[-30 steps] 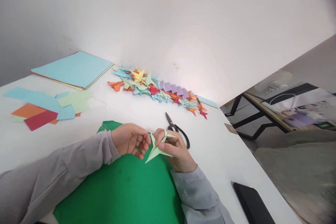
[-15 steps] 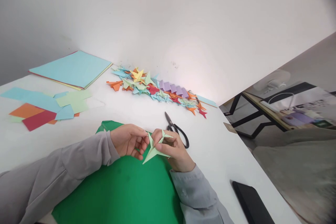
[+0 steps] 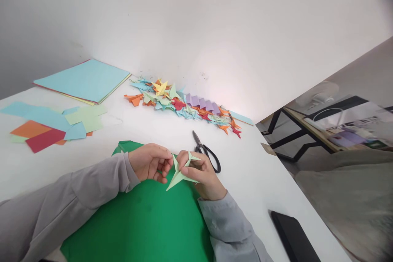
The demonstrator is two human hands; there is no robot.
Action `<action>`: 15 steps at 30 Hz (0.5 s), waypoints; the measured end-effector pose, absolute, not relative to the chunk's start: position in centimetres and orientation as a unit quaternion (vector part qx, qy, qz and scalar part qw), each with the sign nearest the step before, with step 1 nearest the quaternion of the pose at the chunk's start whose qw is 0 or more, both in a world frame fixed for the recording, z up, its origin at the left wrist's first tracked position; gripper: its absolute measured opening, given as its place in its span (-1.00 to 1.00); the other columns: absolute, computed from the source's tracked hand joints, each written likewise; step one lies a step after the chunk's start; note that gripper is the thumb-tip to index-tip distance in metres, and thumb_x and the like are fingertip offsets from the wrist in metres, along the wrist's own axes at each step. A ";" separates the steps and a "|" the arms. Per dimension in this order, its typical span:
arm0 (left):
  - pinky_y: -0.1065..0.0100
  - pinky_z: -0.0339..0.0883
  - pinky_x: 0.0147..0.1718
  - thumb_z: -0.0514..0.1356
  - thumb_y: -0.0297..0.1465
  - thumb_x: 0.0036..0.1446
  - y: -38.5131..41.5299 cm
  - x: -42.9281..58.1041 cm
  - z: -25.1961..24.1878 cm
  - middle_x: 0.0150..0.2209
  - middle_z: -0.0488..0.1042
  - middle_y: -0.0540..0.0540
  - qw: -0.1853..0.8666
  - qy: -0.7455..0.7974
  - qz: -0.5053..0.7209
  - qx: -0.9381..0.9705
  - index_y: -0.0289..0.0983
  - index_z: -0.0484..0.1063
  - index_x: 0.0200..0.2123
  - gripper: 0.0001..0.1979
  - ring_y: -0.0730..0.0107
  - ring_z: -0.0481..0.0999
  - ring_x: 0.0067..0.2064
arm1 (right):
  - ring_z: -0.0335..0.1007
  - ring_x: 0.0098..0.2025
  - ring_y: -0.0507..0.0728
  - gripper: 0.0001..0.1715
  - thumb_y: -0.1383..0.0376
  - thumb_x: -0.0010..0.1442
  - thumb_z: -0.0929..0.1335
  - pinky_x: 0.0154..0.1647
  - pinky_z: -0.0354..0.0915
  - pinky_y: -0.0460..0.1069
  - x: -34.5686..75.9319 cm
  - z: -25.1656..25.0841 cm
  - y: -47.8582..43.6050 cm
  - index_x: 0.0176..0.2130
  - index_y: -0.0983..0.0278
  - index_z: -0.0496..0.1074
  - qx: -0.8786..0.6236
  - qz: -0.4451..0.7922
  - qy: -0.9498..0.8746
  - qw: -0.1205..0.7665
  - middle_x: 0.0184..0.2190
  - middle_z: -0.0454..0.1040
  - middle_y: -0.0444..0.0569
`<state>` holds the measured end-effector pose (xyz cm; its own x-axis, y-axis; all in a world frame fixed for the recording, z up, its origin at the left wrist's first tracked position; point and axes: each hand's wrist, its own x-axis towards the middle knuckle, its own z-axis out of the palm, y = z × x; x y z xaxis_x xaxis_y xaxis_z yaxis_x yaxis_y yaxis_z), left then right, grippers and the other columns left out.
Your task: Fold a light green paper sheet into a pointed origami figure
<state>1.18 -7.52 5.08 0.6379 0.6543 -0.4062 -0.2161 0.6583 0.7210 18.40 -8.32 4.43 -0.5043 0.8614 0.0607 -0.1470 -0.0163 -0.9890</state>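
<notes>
A light green origami plane (image 3: 178, 177) with pointed wings and a small tail is held over a green sheet (image 3: 144, 217). My right hand (image 3: 201, 176) grips its body between thumb and curled fingers. Thumb and forefinger of my left hand (image 3: 152, 163) are pinched at the tip of its upper left wing, the other fingers loosely curled. Just behind my right hand lie black-handled scissors (image 3: 211, 155), their blades pointing away to the upper left.
Along the wall runs a pile of coloured origami planes (image 3: 181, 102). Loose paper rectangles (image 3: 46, 141) and a stack of larger sheets (image 3: 82, 82) lie on the left of the white table (image 3: 245, 163). A black phone-like slab (image 3: 294, 235) rests near the right edge.
Both hands and the origami plane have barely moved, shifting very slightly upward. The grip of each hand stays the same.
</notes>
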 end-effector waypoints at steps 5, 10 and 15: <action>0.40 0.28 -0.63 0.19 -0.37 -0.13 -7.7 1.4 5.2 -0.71 0.29 0.01 0.824 0.343 0.284 0.350 -0.36 0.35 -0.64 -0.82 0.53 0.28 -0.65 | 0.12 -0.52 0.04 -0.85 0.26 -0.13 0.42 -0.50 0.00 -0.05 18.4 4.4 -8.3 -0.56 0.30 0.41 -0.308 0.651 -0.570 0.396 -0.59 0.25 -0.13; 0.40 0.27 -0.65 0.20 -0.37 -0.18 -7.9 1.7 5.4 -0.76 0.26 0.02 0.774 0.378 0.319 0.395 -0.34 0.33 -0.69 -0.82 0.54 0.24 -0.69 | 0.11 -0.52 0.04 -0.84 0.25 -0.14 0.42 -0.50 0.01 -0.05 18.3 4.3 -8.3 -0.56 0.30 0.41 -0.302 0.657 -0.566 0.396 -0.59 0.26 -0.13; 0.37 0.29 -0.65 0.19 -0.37 -0.20 -8.1 2.0 5.5 -0.75 0.29 0.01 0.750 0.395 0.326 0.419 -0.33 0.34 -0.70 -0.83 0.51 0.27 -0.69 | 0.12 -0.52 0.04 -0.85 0.26 -0.13 0.42 -0.50 0.01 -0.05 18.2 4.4 -8.4 -0.55 0.30 0.41 -0.294 0.666 -0.559 0.397 -0.59 0.24 -0.13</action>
